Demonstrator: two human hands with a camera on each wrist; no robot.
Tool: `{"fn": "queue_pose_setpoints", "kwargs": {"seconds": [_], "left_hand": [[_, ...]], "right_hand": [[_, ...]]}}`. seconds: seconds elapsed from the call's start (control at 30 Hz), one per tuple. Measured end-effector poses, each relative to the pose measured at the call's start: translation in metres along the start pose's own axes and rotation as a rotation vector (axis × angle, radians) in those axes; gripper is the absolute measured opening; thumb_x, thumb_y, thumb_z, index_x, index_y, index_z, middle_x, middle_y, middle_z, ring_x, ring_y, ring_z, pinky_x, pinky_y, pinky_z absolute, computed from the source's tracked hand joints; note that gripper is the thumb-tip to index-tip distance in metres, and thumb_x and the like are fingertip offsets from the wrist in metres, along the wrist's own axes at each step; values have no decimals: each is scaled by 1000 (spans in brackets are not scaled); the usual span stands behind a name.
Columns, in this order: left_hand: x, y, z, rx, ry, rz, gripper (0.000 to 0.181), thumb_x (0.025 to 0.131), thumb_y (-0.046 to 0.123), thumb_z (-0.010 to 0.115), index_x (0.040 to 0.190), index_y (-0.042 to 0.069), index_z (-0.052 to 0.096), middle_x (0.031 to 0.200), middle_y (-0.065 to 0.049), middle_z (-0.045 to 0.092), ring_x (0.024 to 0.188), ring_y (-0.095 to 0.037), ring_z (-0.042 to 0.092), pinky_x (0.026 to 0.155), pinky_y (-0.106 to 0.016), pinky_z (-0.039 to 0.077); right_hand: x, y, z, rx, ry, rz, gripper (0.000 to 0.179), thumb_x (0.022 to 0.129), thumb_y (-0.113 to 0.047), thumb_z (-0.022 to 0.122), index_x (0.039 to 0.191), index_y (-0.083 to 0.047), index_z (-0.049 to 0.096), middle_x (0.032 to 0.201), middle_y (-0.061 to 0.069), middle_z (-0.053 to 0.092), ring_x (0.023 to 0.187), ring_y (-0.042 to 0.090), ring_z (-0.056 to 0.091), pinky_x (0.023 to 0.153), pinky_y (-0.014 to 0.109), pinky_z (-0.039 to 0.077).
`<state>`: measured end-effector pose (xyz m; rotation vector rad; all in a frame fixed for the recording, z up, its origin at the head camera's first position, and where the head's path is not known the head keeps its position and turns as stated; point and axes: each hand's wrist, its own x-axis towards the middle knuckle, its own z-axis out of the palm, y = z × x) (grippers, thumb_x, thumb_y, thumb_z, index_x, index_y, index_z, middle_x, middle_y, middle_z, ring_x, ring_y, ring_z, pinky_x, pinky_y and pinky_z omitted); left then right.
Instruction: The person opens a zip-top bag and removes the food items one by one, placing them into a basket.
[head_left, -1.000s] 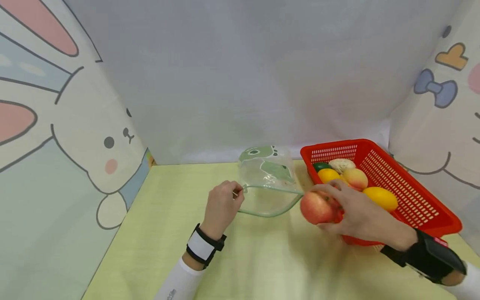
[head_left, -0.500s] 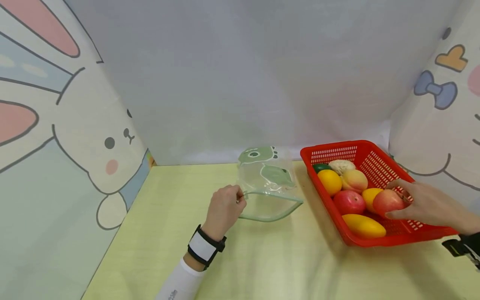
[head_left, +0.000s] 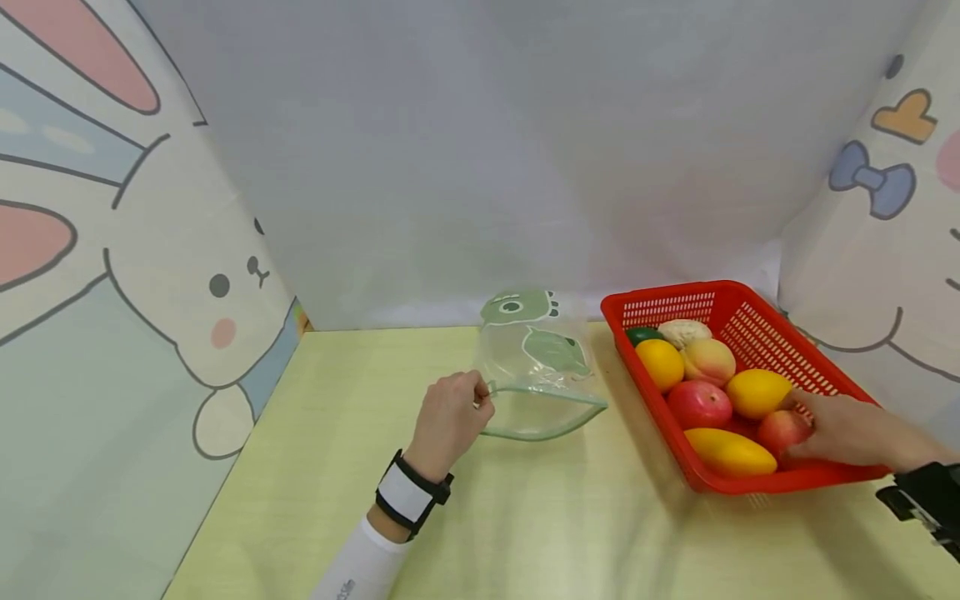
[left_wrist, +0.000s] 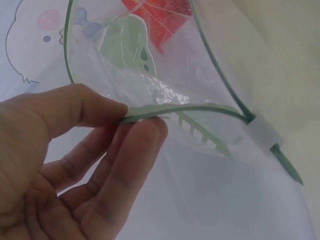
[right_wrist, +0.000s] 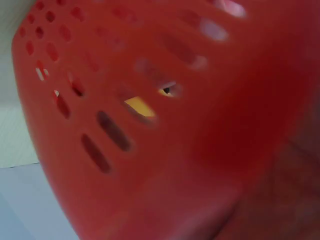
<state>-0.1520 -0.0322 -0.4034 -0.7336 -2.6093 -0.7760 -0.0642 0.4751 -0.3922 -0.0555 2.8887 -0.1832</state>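
Note:
My left hand pinches the green-edged rim of a clear zip bag between thumb and fingers. The bag lies on the table, its mouth spread toward me, with green cartoon prints on it. In the left wrist view, a whitish slider sits on the bag's green zip strip. My right hand reaches into the red basket from the right, thumb and fingers around a round red fruit low among the others. Only the basket's slotted wall fills most of the right wrist view; the hand is hidden there.
Also in the basket lie a lemon, a mango-like yellow fruit, a pinkish-red fruit, a peach, an orange, a whitish lumpy piece and something dark green. Printed cloth walls enclose the table.
My right hand has carried the round red fruit from beside the bag's mouth rightward, then down into the basket. My left hand keeps its pinch on the bag, whose mouth has shifted slightly.

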Motion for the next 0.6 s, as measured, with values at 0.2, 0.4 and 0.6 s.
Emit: {"fn": "queue_pose_setpoints", "kwargs": {"seconds": [0.2, 0.4, 0.6], "left_hand": [[-1, -1, 0, -22, -10, 9, 10, 87, 4, 81, 83, 7, 72, 75, -3, 72, 60, -8, 55, 56, -17, 43], [-6, -2, -1, -24, -19, 37, 10, 88, 8, 82, 88, 6, 72, 78, -3, 73, 61, -9, 54, 55, -18, 41], [-16, -4, -8, -52, -24, 76, 19, 88, 15, 84, 100, 4, 73, 89, -8, 77, 76, -21, 73, 67, -27, 58]], "right_hand": [[0, 1, 4, -9, 33, -6, 84, 77, -46, 90, 126, 13, 58, 100, 19, 72, 85, 29, 62, 79, 53, 58], [-6, -7, 1, -43, 89, 18, 79, 80, -42, 89, 121, 18, 58, 99, 25, 69, 83, 34, 61, 79, 58, 59], [-13, -37, -14, -26, 218, 39, 80, 88, -41, 83, 131, 19, 54, 116, 39, 63, 92, 47, 61, 80, 68, 58]]}}
